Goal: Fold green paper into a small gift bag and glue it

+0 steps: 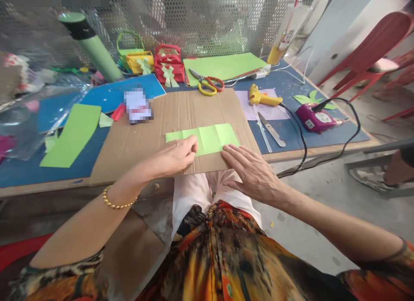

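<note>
A light green paper strip [210, 139] with several upright fold creases lies on a sheet of brown cardboard [155, 120] at the table's front edge. Over its left half rests my left hand [179, 154], the fingers curled in and pressed together, touching the paper. What lies inside those fingers, if anything, is hidden. My right hand [247, 167] lies flat with fingers stretched out, the fingertips on the strip's lower right corner and the palm near the cardboard edge.
Scissors [207, 84] and a phone [138, 105] lie on the cardboard. Rightward are a yellow glue gun [265, 98], a utility knife [271, 130] and a corded purple box [317, 117]. Small paper bags [168, 66], a green bottle [92, 48] and a drink cup [284, 33] stand behind.
</note>
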The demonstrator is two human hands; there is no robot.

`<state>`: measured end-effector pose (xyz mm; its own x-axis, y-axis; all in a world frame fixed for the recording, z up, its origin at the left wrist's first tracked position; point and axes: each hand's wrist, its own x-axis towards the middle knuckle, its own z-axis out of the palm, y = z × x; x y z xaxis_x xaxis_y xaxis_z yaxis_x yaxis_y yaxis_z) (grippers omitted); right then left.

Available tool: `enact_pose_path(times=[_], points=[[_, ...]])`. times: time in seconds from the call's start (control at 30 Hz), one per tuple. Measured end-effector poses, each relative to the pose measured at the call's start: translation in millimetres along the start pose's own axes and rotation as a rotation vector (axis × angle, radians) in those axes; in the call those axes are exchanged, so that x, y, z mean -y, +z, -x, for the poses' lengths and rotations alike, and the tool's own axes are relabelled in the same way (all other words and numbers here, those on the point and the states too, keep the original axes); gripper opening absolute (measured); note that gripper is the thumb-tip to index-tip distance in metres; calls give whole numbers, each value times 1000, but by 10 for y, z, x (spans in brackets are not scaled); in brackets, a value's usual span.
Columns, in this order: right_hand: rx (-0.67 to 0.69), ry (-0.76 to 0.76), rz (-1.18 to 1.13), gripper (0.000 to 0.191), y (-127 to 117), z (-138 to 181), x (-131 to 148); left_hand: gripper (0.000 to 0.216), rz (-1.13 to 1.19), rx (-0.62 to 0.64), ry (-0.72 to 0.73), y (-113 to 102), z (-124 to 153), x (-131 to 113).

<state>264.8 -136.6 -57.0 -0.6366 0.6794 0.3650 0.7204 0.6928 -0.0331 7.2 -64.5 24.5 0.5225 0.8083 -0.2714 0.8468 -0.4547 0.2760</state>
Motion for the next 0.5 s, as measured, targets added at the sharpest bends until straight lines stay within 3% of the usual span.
enact_pose_path(times=[0.07,0.13,0.2,0.27,0.37,0.5], points=[[-31,-2,-32,77,-28,-39,7,21,-157,-86,-3,95,37,-121],[-63,-5,-45,79,-27,-66,24,29,-357,-299,6,275,53,-273],[-93,-9,-31,80,3,-80,49,32,-432,-528,91,512,30,-406],[-113,4,-5,76,47,-88,77,57,-446,-649,249,748,-18,-482],[-117,63,25,70,104,-101,117,75,-486,-677,241,978,-71,-492],[-124,95,60,63,141,-132,157,79,-513,-666,222,1018,-63,-454]])
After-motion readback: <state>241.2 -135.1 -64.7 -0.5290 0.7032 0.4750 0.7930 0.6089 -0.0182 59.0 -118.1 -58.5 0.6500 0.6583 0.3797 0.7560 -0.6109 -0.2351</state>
